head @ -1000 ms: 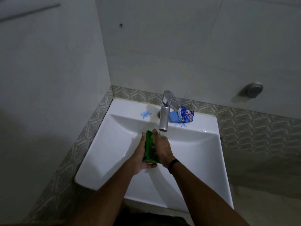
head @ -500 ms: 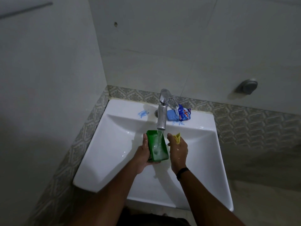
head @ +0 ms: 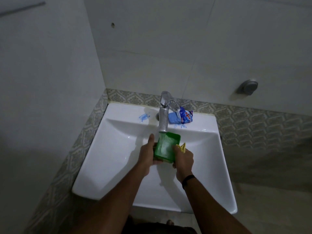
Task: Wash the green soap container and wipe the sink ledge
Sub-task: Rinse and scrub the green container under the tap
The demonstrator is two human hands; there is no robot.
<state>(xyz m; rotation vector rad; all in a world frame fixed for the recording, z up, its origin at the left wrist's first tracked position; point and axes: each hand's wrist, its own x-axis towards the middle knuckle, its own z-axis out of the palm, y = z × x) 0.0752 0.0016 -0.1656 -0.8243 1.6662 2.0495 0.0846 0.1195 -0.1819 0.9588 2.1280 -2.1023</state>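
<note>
The green soap container (head: 166, 146) is held open side up over the white sink (head: 118, 149), directly under the chrome tap (head: 163, 114). Water runs from the tap into it. My left hand (head: 146, 156) grips the container from its left side and underneath. My right hand (head: 183, 159) is against the container's right edge, closed on a small yellow scrubber (head: 182, 146) that sticks out above the fingers. Blue soap smears (head: 144, 117) mark the sink ledge left of the tap.
A blue soap bar in its torn wrapper (head: 181, 117) lies on the ledge right of the tap. Patterned tile borders the sink on the left and back. A round grey wall fitting (head: 248, 86) sits at the right.
A second ago the container stood on edge between both hands. It has been turned open side up under the running water, and my right hand came off it, then returned to its right edge.
</note>
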